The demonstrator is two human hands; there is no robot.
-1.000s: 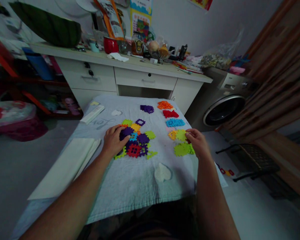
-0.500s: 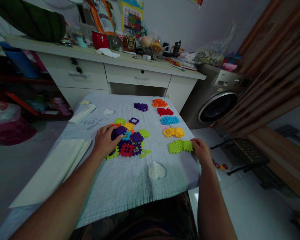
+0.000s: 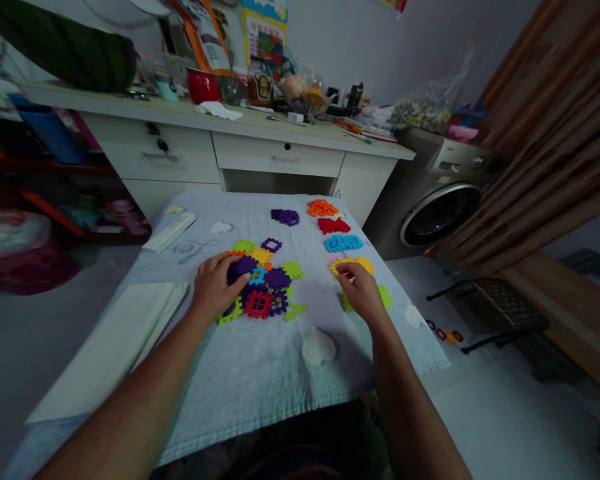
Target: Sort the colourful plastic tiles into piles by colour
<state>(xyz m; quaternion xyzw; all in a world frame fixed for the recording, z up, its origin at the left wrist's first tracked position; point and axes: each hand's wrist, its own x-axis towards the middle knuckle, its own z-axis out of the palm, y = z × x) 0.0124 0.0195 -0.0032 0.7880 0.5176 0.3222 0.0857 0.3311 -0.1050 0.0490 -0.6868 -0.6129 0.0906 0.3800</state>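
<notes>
My left hand (image 3: pixel 214 287) lies at the left edge of a mixed pile of toothed plastic building blocks. Its thumb and fingers are around a purple block (image 3: pixel 246 265). In the pile a red window block (image 3: pixel 259 304), a light blue block (image 3: pixel 257 275) and several purple, yellow and green ones overlap. My right hand (image 3: pixel 361 290) is over the green blocks (image 3: pixel 384 297) and partly hides them. Its curled fingertips are near the yellow blocks (image 3: pixel 365 265); whatever they may hold is hidden.
Light blue (image 3: pixel 343 243), red (image 3: pixel 334 225) and orange blocks (image 3: pixel 322 208) lie in separate groups up the table's right side. Purple blocks (image 3: pixel 285 217) sit at the far middle. A white box (image 3: pixel 170 233) and a folded white sheet (image 3: pixel 105 350) are on the left.
My right hand has moved left from the outer end of the green blocks to above them, beside the yellow ones. My left hand stays at the mixed pile.
</notes>
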